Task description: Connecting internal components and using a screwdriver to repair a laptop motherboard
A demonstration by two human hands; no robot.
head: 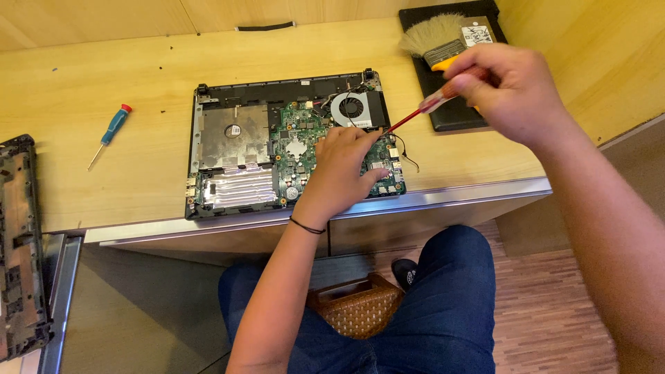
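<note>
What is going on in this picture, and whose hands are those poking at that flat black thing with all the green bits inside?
The picture comes from a camera worn on a person's head, looking down, so the hands are that person's own. You also see their knees in blue jeans below the wooden desk.

The flat black thing is an opened laptop with its cover off. The green part is its circuit board, and the round part is a small cooling fan.

The left hand rests on the board. The right hand holds a red screwdriver, its tip pointing down by the fan.

Also on the desk: a blue screwdriver, a paintbrush on a black slab, and another black laptop part at the far left.
</note>
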